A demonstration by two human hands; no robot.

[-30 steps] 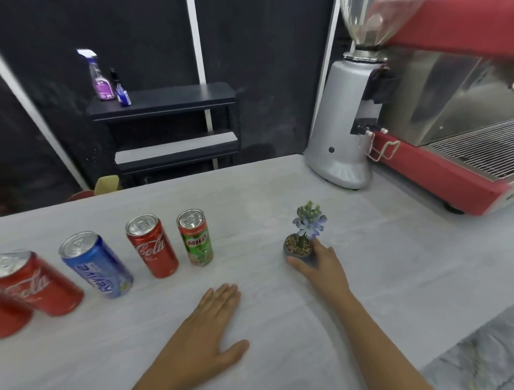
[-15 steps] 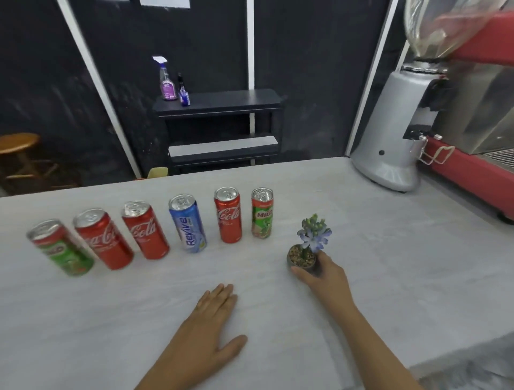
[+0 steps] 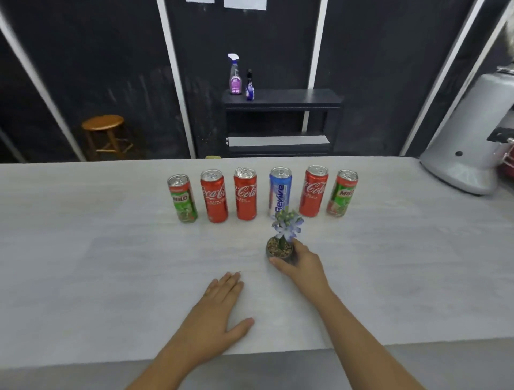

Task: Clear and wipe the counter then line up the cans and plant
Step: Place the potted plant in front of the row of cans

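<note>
Holding small potted plant (image 3: 281, 245) in right hand (image 3: 303, 267), blue flowers, pebbled soil

Grinder (image 3: 470, 139) cut off at right edge; pot (image 3: 279, 250) partly behind fingers (image 3: 299, 246) (right hand)

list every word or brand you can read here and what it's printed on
"MILO": the left end can
"Coca-Cola": second can
"Coca-Cola", partly turned away: third can
"Revive": blue can
"Coca-Cola", partly turned away: fifth can
"MILO": the right end can
Too blurred to read: small print under the logos, the spray bottle label, the papers on the wall.
</note>
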